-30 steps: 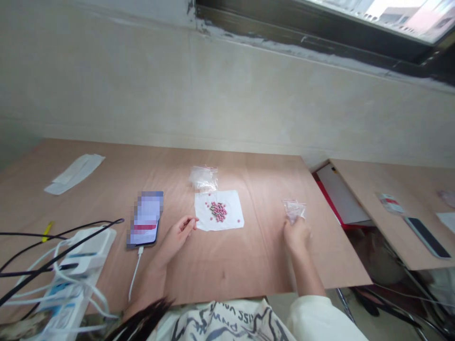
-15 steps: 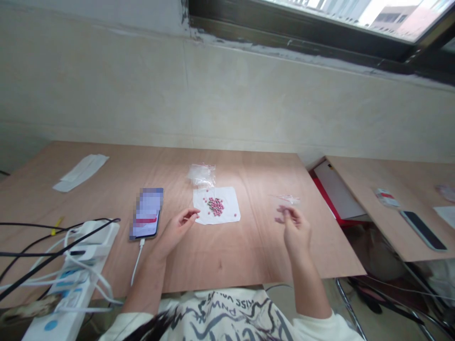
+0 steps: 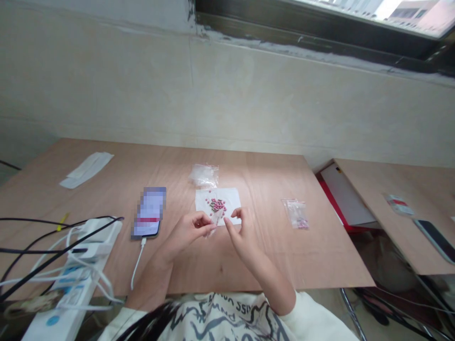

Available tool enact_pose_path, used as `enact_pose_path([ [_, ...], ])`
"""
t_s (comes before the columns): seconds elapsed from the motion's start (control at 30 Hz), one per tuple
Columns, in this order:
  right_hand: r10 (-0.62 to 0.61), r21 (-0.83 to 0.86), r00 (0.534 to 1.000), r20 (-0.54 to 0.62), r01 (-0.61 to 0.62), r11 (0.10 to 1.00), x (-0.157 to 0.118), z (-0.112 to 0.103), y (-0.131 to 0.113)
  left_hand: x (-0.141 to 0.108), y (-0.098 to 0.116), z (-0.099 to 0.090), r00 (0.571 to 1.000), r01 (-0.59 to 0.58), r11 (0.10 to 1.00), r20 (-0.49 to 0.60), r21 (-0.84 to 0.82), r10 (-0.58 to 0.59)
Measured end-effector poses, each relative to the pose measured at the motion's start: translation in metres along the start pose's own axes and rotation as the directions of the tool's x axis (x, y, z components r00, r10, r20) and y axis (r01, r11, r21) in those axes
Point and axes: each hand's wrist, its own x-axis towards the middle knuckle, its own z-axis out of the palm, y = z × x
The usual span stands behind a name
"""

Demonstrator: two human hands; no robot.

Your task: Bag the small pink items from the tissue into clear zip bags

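The person's left hand [image 3: 186,232] sits at the near edge of a white paper sheet [image 3: 203,203], its fingers pinched narrowly on what seems to be a small clear plastic bag [image 3: 215,223], though the view there is too small to be sure. The right hand [image 3: 243,241] is just beside it, with thumb and forefinger parted in a narrow gap and not clearly holding anything. On the sheet lies a heap of pink tablets [image 3: 217,205], with a few strays around it. A crumpled clear zip bag [image 3: 203,175] lies just behind the sheet, and another zip bag [image 3: 295,214], with pink tablets in one corner, lies well to the right. Left of the hands, a phone [image 3: 148,213] with a pixelated screen showing a red band is plugged into a white cable [image 3: 137,265]. Near it stands a white power strip [image 3: 85,265]. The person's shirt [image 3: 227,315] carries upside-down lettering, with only "SSIV" legible.
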Motion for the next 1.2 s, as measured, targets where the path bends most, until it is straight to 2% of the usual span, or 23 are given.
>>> enact_pose_path([
  [0.07, 0.016, 0.028, 0.993, 0.116, -0.019, 0.999, -0.005, 0.002, -0.008, -0.002, 0.001, 0.004, 1.000, -0.005, 1.000, -0.004, 0.013, 0.005],
  [0.13, 0.038, 0.056, 0.966, 0.254, -0.054, 0.997, -0.007, 0.007, -0.014, -0.003, 0.002, 0.007, 1.000, -0.001, 0.999, 0.000, 0.048, 0.001],
  [0.23, 0.059, 0.055, 0.941, 0.333, -0.081, 0.995, -0.005, 0.012, -0.020, -0.004, 0.003, 0.007, 1.000, -0.005, 0.994, 0.012, 0.112, 0.003],
  [0.43, 0.105, 0.028, 0.938, 0.329, -0.121, 0.992, 0.004, 0.013, -0.018, -0.006, 0.009, -0.003, 0.990, -0.024, 0.999, 0.139, 0.046, 0.017],
  [0.5, 0.110, 0.029, 0.948, 0.298, -0.124, 0.992, 0.007, 0.011, -0.015, -0.005, 0.009, -0.008, 0.994, -0.015, 0.999, 0.112, 0.035, 0.011],
  [0.6, 0.104, 0.019, 0.966, 0.239, -0.111, 0.994, 0.009, 0.010, -0.011, -0.001, 0.007, -0.012, 1.000, -0.014, 0.996, -0.012, 0.084, 0.015],
  [0.7, 0.139, 0.001, 0.966, 0.217, -0.142, 0.990, 0.010, 0.011, -0.011, 0.002, 0.010, -0.009, 0.995, -0.037, 0.988, -0.082, 0.150, 0.049],
  [0.87, 0.170, 0.167, 0.919, 0.357, -0.242, 0.956, 0.006, 0.020, -0.008, -0.004, 0.024, 0.004, 0.992, -0.109, 0.965, -0.030, 0.240, 0.120],
  [1.0, 0.269, 0.268, 0.918, 0.291, -0.348, 0.899, 0.008, 0.021, -0.001, -0.013, 0.024, 0.008, 0.995, -0.099, 0.974, 0.002, 0.204, 0.101],
  [1.07, 0.303, 0.331, 0.894, 0.332, -0.410, 0.850, 0.010, 0.016, -0.001, -0.014, 0.016, 0.004, 0.995, -0.054, 0.982, -0.070, 0.182, 0.067],
  [1.13, 0.296, 0.380, 0.847, 0.443, -0.476, 0.793, 0.012, 0.010, -0.003, -0.012, 0.006, -0.002, 0.983, 0.016, 0.990, -0.182, 0.141, 0.010],
  [1.17, 0.280, 0.395, 0.815, 0.507, -0.508, 0.765, 0.013, 0.007, -0.004, -0.011, 0.000, -0.004, 0.977, 0.051, 0.993, -0.210, 0.105, -0.028],
  [1.2, 0.261, 0.405, 0.781, 0.567, -0.540, 0.738, 0.013, 0.005, -0.006, -0.009, -0.006, -0.006, 0.979, 0.078, 0.995, -0.191, 0.061, -0.066],
])
